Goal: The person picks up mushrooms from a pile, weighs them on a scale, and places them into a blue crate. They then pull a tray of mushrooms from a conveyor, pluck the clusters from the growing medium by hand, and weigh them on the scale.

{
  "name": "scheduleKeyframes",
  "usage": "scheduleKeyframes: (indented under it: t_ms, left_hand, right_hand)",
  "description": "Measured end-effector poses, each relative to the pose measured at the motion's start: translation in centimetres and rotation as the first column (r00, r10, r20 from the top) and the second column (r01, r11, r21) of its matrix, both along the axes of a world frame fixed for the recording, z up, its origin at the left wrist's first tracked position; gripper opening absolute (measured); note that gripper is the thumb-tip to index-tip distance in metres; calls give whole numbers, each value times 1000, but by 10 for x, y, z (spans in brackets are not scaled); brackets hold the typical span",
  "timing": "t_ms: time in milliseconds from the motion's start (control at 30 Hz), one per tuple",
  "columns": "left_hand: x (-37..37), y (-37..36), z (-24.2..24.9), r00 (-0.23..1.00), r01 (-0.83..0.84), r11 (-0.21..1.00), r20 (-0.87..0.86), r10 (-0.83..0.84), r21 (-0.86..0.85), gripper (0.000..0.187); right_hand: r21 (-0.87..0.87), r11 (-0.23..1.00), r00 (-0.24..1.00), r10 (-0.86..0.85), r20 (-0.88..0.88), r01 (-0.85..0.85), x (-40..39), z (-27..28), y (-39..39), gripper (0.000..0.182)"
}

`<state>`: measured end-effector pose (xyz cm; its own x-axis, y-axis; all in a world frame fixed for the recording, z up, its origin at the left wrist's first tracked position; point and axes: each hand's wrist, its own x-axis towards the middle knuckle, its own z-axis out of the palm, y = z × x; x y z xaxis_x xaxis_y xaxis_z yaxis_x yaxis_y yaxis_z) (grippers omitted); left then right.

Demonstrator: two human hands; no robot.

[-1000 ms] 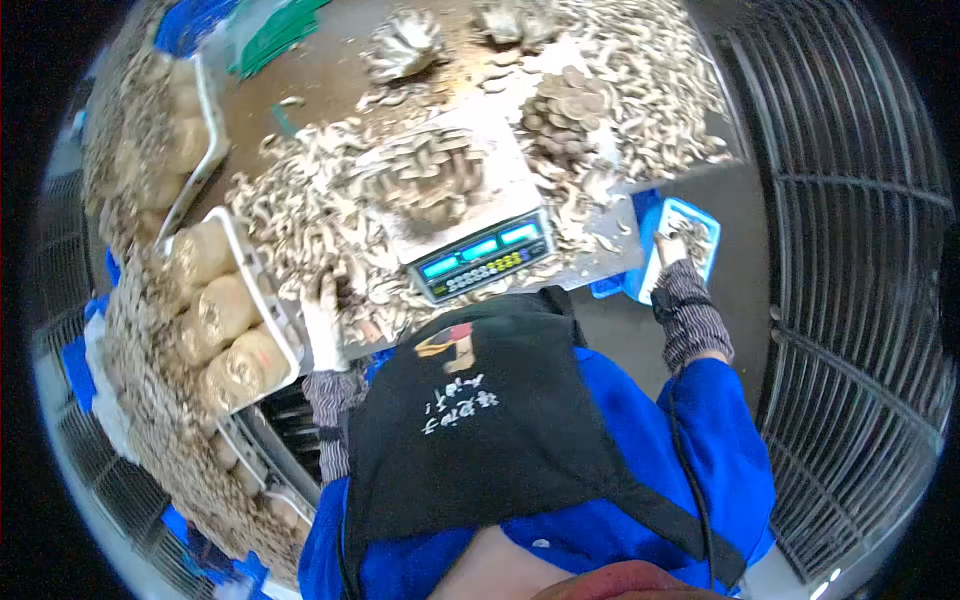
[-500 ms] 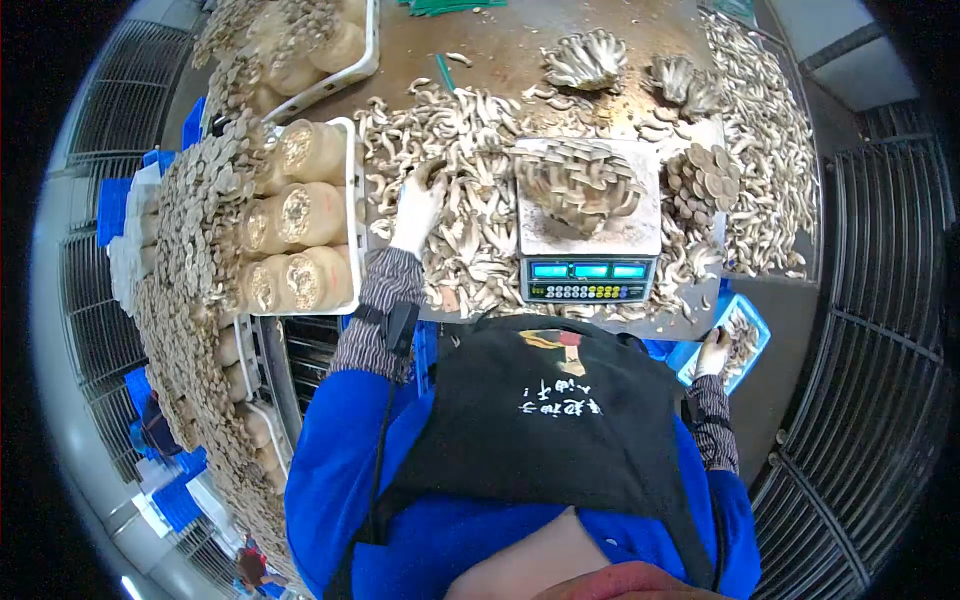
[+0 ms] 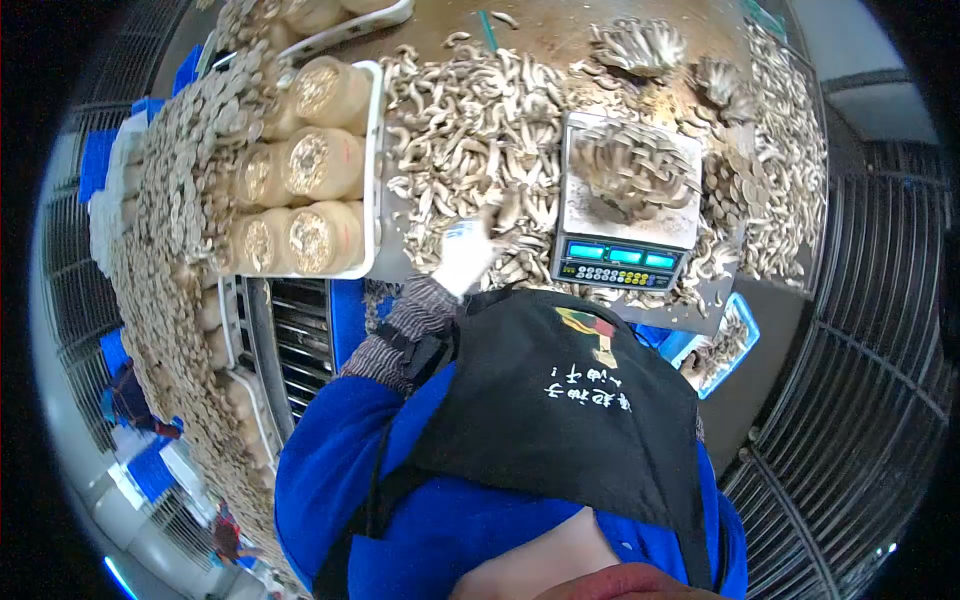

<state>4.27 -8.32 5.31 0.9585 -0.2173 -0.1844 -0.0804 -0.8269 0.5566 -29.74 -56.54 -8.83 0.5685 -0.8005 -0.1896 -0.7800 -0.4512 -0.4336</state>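
My left hand (image 3: 478,248), in a white glove with dark fingertips, reaches into the loose mushrooms (image 3: 470,130) heaped left of the scale. Its fingers are spread among the stems and look slightly blurred. On the pan of the digital scale (image 3: 625,251) sits a large cluster of grey-brown oyster mushrooms (image 3: 635,170). Only a sliver of my right hand (image 3: 689,370) shows at the near side of a blue basket (image 3: 742,350) holding mushroom pieces; the apron hides the rest, including its fingers.
A white crate (image 3: 372,160) of mushroom grow bags (image 3: 326,165) stands on the left, fringed by many caps. More clusters (image 3: 638,46) lie behind and right of the scale. Loose mushrooms (image 3: 785,150) cover the table's right side. Metal racks (image 3: 880,280) stand at the right.
The view has shifted, so the table appears moved. My left hand has come nearer my body and toward the scale through the loose mushrooms. My right hand has slipped mostly behind the apron.
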Motion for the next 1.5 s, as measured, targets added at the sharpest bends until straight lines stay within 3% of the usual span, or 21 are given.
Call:
scheduleKeyframes:
  t_ms: [33,100,133,233,300,367,433,500,533,600,700,767,833,900,967,1100,1233,1367,1400,1433,1500]
  left_hand:
    - [-3,-4,-4,1000,1,998,-13,-2,-63,53]
    - [-8,-4,-25,999,34,998,37,-36,54,48]
    - [-7,-3,-23,1000,-2,1000,-2,2,18,47]
    - [4,5,-12,998,-57,989,-35,52,-138,49]
    - [17,15,0,986,-92,995,-146,85,-39,56]
    - [22,25,10,995,-80,985,-70,70,-154,62]
    - [18,29,14,995,-96,991,-3,96,-96,64]
    - [4,33,-6,954,-61,973,275,122,-221,59]
    - [-4,32,-7,953,-65,973,274,127,-223,59]
    - [-24,32,-7,1000,17,999,5,-17,-39,55]
    - [-58,24,-37,984,158,986,90,-153,-51,56]
    - [-60,15,-40,978,148,986,159,-135,-76,62]
    - [-48,7,-33,997,47,994,68,-40,-100,68]
    - [-40,6,-43,984,110,987,151,-91,-117,72]
    - [-32,0,-31,979,203,978,-18,-203,36,68]
    - [-28,7,-57,948,269,958,147,-282,104,64]
    - [-20,8,-46,957,274,960,76,-278,66,69]
    - [-3,20,-9,965,222,972,-123,-230,-72,64]
    - [4,20,11,935,171,985,-309,-172,-30,60]
    - [6,28,16,956,182,970,-201,-212,-159,58]
    - [13,42,7,949,170,949,-214,-231,-266,54]
  right_hand:
    - [48,999,1000,3,22,-4,8,1,2,32]
    - [142,990,998,-5,60,-3,19,7,12,32]
    - [16,994,988,107,110,-109,36,24,22,32]
    - [-39,984,984,174,29,-172,75,62,36,34]
    - [80,982,980,162,119,-173,83,60,32,34]
    - [112,981,982,148,114,-161,93,71,43,35]
    - [166,973,979,132,153,-157,93,68,44,34]
    - [158,976,978,122,172,-149,89,63,48,34]
    - [146,976,980,142,137,-162,87,64,49,34]
    - [134,975,981,164,102,-177,84,64,53,34]
    - [147,979,988,125,89,-138,72,46,48,32]
    - [90,962,962,245,117,-256,63,26,33,30]
    - [111,968,969,210,132,-225,61,22,32,29]
    - [73,967,969,242,59,-246,63,23,30,30]
    - [124,970,975,197,106,-210,72,29,36,30]
    - [244,958,984,121,128,-150,82,37,43,30]
    - [329,936,974,52,220,-124,71,24,48,28]
    - [357,926,980,54,192,-121,61,26,59,24]
    - [309,939,975,91,203,-152,62,30,63,23]
    - [311,940,976,78,203,-140,61,29,65,23]
    - [225,967,981,80,180,-120,58,25,65,23]
